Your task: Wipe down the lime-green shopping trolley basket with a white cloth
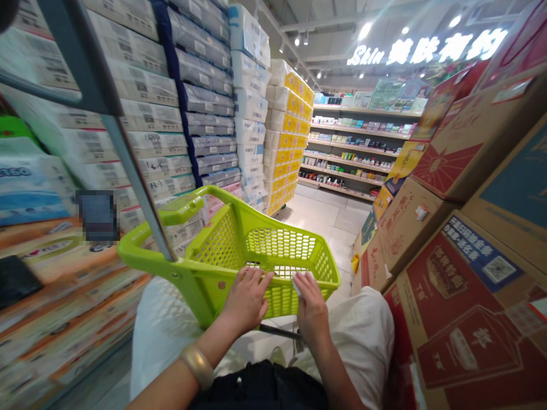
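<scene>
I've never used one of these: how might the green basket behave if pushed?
The basket is probably light for its size, with perforated walls. Its thick rim suggests stiffness. Pushing high on the tall pole could perhaps tip it.

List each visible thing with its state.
Green shopping basket: upright
Left hand: fingers on basket rim
Right hand: fingers at same rim
White item: at right fingers, unidentified
Pull handle: raised
Gold bangle: on left wrist
Shop sign: lit
Ceiling spotlights: lit
Cardboard cartons: stacked
Wrapped packs: stacked
Wall shelves: stocked
</scene>
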Tool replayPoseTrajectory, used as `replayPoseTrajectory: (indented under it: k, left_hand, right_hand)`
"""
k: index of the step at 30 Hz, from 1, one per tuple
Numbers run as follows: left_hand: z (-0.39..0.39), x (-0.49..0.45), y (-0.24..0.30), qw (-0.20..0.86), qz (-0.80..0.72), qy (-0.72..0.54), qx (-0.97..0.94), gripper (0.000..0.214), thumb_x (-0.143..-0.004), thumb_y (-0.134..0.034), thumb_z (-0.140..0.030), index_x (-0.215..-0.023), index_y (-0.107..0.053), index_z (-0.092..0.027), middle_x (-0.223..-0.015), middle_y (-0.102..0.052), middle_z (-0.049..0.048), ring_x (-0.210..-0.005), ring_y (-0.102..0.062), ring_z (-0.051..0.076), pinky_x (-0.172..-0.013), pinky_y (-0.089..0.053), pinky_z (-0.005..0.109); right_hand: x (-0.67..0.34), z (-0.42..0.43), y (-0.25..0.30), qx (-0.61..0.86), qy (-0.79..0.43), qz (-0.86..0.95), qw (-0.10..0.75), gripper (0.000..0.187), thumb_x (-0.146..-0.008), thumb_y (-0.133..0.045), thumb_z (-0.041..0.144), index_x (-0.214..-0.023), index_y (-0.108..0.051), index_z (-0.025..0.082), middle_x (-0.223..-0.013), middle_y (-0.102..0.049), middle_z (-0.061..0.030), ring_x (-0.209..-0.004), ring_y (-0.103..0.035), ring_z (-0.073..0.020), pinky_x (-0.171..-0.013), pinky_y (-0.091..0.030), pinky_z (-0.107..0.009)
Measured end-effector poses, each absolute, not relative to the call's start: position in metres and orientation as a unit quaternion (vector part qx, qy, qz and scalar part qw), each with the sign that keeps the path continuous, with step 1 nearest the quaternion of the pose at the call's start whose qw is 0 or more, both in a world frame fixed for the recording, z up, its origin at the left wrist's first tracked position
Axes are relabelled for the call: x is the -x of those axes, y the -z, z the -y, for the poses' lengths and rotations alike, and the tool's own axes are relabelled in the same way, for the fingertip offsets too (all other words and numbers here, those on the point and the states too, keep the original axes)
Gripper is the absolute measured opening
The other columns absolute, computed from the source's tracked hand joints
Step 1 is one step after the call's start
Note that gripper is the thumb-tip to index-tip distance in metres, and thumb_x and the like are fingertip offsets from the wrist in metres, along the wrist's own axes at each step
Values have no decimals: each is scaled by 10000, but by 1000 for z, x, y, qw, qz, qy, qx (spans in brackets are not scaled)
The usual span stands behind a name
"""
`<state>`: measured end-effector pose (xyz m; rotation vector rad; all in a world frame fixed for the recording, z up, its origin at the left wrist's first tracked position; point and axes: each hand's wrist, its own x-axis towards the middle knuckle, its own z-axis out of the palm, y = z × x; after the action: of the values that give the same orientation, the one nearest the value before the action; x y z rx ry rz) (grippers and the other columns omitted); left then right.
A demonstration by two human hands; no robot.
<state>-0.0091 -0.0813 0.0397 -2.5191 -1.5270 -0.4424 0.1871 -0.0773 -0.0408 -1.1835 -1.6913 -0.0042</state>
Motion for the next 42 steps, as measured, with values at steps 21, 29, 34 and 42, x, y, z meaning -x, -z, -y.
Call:
replayPoseTrajectory:
  k: [21,29,34,42]
  left_hand:
    - [80,11,-38,74,511,140,845,527,-796,-594,-261,-1315,-522,-197,-1193,-590,103,-1164,-466,289,-1094,-252,451]
    - [80,10,-37,78,512,145,843,538,-789,-599,-257,-1318,-518,-198,-1181,-589,106,-1145,-471,288,-1088,-254,452]
    - [80,10,-38,78,513,136,844,518,-791,-587,-262,-1300,-530,-188,-1184,-588,111,-1157,-468,295,-1088,-255,456]
    - [80,10,-38,70,515,144,842,532,-794,-584,-259,-1319,-522,-200,-1185,-593,101,-1151,-475,287,-1098,-254,451]
  right_hand:
    - [-192,78,42,480,-10,714,509,480,-905,-377,78,-1271,-639,244,-1309,-649,-50,-1324,-513,-218,-1110,-425,-473]
    - [-224,70,48,591,25,605,534,485,-838,-376,66,-1199,-681,170,-1246,-677,-117,-1268,-556,-266,-1079,-440,-518]
    - [-178,77,45,469,10,729,498,539,-852,-389,45,-1303,-613,237,-1337,-629,-47,-1339,-497,-218,-1125,-400,-469]
    - [-243,73,52,609,39,596,523,486,-821,-384,71,-1193,-681,165,-1226,-684,-119,-1247,-569,-270,-1077,-433,-527]
